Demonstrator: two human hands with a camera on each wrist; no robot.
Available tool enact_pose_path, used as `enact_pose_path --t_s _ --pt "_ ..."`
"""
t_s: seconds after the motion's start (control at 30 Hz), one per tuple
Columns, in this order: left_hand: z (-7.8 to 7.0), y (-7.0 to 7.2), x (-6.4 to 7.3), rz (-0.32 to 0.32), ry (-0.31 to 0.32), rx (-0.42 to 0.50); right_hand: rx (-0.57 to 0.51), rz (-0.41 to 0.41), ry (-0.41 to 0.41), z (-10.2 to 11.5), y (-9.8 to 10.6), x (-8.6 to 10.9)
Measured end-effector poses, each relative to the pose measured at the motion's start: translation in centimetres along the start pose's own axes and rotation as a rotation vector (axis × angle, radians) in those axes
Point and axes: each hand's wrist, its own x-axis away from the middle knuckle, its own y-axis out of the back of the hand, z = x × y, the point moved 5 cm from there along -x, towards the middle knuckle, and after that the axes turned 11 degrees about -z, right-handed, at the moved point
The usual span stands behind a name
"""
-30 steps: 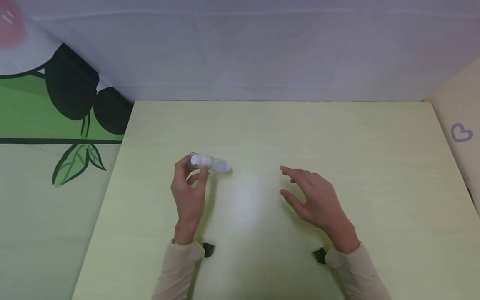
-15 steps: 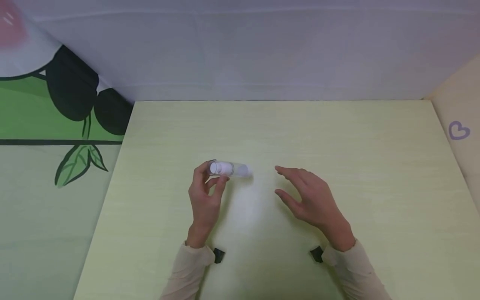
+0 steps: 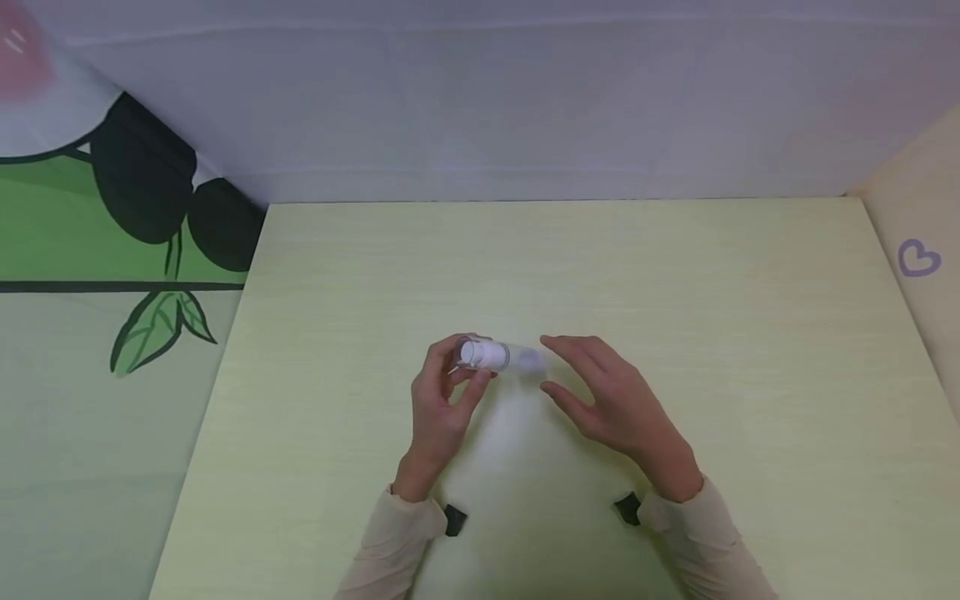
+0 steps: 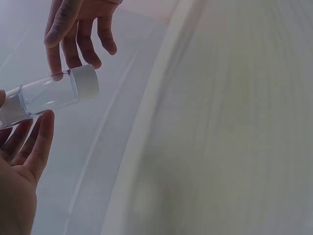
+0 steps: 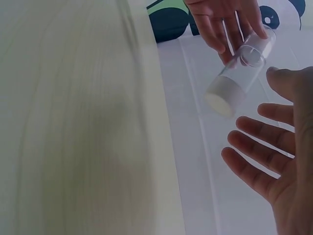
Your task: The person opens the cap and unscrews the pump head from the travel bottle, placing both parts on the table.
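Observation:
A clear cylindrical bottle (image 3: 489,356) with a white cap (image 4: 86,82) lies sideways in the air above the table in the head view. My left hand (image 3: 438,407) grips it around its left end, thumb on the near side and fingers behind. White material fills that left end, while the middle (image 5: 244,66) is see-through. At the capped end is my right hand (image 3: 617,398), thumb and fingers spread apart and holding nothing. The right wrist view shows its straight fingers (image 5: 266,156) beside the cap.
A pale wood-patterned table (image 3: 525,267) lies beneath both hands. Behind it hangs a plain whitish cloth (image 3: 525,108); a cartoon-printed cloth (image 3: 60,358) covers the left side. A small dark piece (image 3: 455,520) sits at the left cuff, another dark piece (image 3: 627,508) at the right cuff.
My left hand has carried the bottle rightward and slightly nearer to me. My right hand has shifted a little left, so the cap end now sits close to its fingertips.

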Motion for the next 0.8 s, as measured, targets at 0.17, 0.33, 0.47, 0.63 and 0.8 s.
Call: enact_pose_path --t_s 0.17,0.33,0.47,0.63,0.8 --pt "-0.3 -0.7 0.2 0.047 -0.011 0.044 -0.015 0.026 -0.004 -0.1 -0.5 0.1" --pt "-0.3 -1.2 0.4 0.094 -0.031 0.098 -0.033 0.031 0.007 0.0 -0.8 0.2" --pt "-0.1 -1.5 0.6 0.127 0.003 0.145 -0.054 0.038 0.013 0.1 -0.9 0.3" --pt "0.1 -1.7 0.6 0.177 0.089 0.186 -0.061 0.044 0.02 0.0 -0.8 0.4" --pt "0.2 -1.7 0.3 0.255 0.137 0.147 -0.052 0.042 0.022 -0.2 -0.6 0.5"
